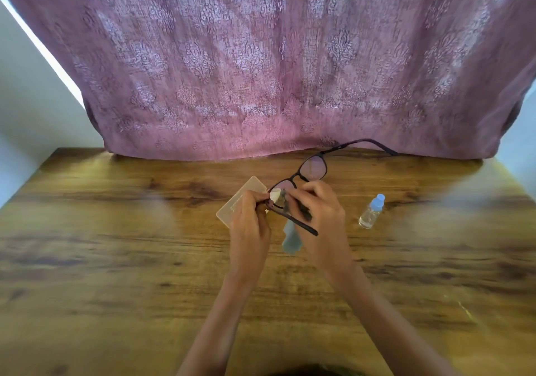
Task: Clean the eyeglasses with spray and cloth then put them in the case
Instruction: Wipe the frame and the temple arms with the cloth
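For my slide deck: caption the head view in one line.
Left hand holds the glasses, right hand wipes a lens with the cloth; bottle and case rest on the table.

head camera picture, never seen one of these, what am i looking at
There is no machine here. The picture comes from one wide-angle camera worn on a person's head, looking down, so the two bare arms are the wearer's own. The left hand grips the dark-framed eyeglasses by one end of the frame. The right hand pinches a light blue cloth against one lens; its loose end hangs between the hands. On the wooden table are a pale flat case, partly behind the left hand, and a small clear spray bottle to the right, untouched. A patterned purple curtain hangs behind.
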Action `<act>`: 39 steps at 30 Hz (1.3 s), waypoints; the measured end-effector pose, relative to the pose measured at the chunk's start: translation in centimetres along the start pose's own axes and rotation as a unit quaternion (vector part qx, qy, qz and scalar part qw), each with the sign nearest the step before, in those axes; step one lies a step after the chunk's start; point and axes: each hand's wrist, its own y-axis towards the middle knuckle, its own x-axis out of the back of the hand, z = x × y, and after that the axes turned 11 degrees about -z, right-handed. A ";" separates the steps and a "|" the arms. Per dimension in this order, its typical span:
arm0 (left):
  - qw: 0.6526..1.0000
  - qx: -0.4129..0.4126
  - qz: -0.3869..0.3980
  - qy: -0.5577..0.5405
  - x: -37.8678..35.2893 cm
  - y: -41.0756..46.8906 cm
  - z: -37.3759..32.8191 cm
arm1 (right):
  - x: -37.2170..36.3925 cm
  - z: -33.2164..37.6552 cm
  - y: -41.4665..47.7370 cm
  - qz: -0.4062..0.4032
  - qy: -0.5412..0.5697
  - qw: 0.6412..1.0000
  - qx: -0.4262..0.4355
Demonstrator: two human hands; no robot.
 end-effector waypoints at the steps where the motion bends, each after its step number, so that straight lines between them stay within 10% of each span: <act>1: 1.000 -0.003 0.001 0.001 0.0 -0.1 0.1 | -0.2 -0.2 0.1 -0.006 -0.007 1.000 -0.002; 39: 0.999 0.035 0.013 -0.016 0.0 1.1 2.0 | -2.4 0.4 0.6 0.057 0.004 0.998 -0.007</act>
